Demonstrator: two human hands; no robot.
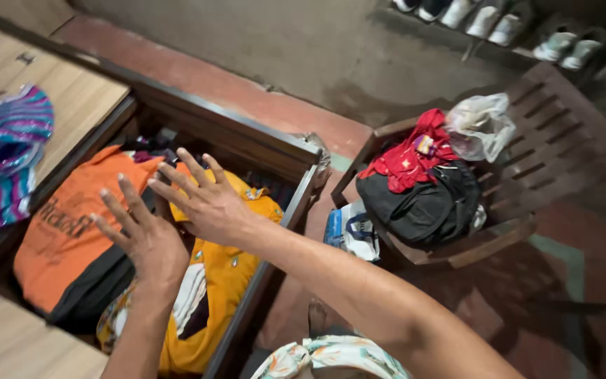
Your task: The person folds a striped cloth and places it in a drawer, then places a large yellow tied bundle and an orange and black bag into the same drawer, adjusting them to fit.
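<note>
both hands hover flat and spread over the open wooden drawer (296, 203), holding nothing: left hand (150, 242) above the orange t-shirt (57, 238) at the drawer's left side, right hand (208, 203) over the yellow garment (222, 281) near its right edge. a careless push could rumple the packed clothes or catch fingers on the front rim

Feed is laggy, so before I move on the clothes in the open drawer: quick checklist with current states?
1. Left hand empty, fingers spread: ok.
2. Right hand empty, over the yellow garment: ok.
3. Whether either palm touches cloth: cannot tell.
4. Drawer open: ok.
5. Orange shirt lying inside the drawer: ok.
6. Striped cloth outside the drawer, on the wooden top: ok.
</note>
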